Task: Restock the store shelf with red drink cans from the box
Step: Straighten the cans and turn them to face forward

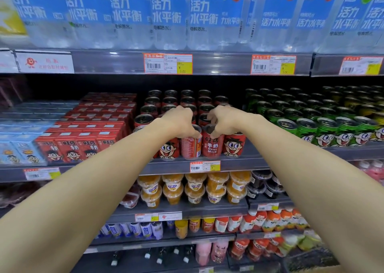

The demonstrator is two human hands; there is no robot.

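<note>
Head view shows both hands at the front row of the red can block on the middle shelf (245,164): the left hand (179,120) curls its fingers over the top of one red can (191,146) and the right hand (223,118) pinches the rim of the can beside it (213,144), both cans standing at the shelf's front edge, touching each other. To seat them well I would press each one straight down until it stands flat, then turn them so the cartoon face looks outward like their neighbours, and only then let go; the box is out of sight
</note>
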